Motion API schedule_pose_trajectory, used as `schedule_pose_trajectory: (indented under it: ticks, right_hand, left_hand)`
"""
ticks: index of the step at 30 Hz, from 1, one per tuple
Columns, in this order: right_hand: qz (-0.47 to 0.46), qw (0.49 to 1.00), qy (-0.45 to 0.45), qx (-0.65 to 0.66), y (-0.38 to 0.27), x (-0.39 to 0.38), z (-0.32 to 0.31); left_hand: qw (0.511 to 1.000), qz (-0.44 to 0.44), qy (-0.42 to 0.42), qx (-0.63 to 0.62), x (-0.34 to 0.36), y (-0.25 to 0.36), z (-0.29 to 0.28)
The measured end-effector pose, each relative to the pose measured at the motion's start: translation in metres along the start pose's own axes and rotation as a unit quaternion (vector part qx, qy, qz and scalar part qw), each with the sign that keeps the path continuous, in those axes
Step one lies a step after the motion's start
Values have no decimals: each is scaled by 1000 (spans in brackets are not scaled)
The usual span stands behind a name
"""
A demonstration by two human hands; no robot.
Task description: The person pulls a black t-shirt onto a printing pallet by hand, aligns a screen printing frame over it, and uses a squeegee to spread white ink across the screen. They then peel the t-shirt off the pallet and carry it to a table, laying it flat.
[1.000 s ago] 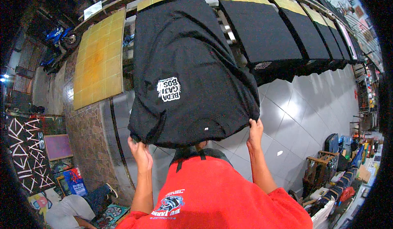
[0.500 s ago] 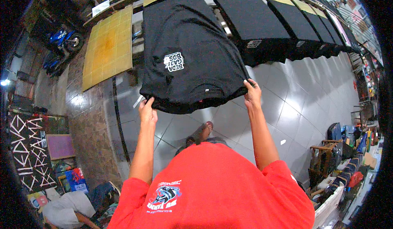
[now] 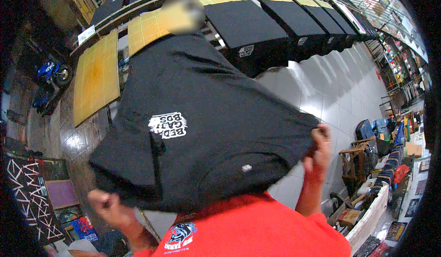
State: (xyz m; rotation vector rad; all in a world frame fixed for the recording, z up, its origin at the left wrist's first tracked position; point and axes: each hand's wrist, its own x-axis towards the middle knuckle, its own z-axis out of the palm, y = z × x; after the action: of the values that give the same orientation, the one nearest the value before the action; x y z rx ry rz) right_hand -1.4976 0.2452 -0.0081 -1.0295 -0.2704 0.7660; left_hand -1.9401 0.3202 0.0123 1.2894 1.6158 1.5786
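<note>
A black T-shirt (image 3: 216, 110) with a white printed patch hangs stretched between my two hands. My left hand (image 3: 110, 206) is closed on one shoulder side of it, at the lower left. At the right, my right hand (image 3: 319, 149) pinches the opposite shoulder, somewhat blurred by motion. The neckline, with a small white label, lies close to my red shirt. The far end of the T-shirt still overlaps a yellow printing board (image 3: 142, 29), which shows bare beyond it.
To the left stands another bare yellow board (image 3: 96, 78) with an orange stain. Several boards dressed in black shirts (image 3: 248, 22) run along the rack to the right. A blue motorcycle (image 3: 53, 73) is parked far left. Wooden crates and clutter (image 3: 358, 165) stand at the right.
Both hands have drawn the T-shirt toward me and spread it wider. Its far end has slid down the board, baring the yellow surface. My view has shifted slightly.
</note>
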Motion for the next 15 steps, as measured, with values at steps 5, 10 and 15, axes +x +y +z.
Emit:
schedule_pose_trajectory:
  ticks: [5,10,15]
  right_hand:
    - [-366,924,33,-108,-138,55,-56]
    - [-347,926,-40,-144,-203,110,-60]
    - [-136,979,-101,-111,-180,231,-13]
  left_hand:
    - [987,163,0,-15,-3,84,44]
    - [970,230,-32,-71,-14,150,135]
    - [977,71,-127,-156,29,159,265]
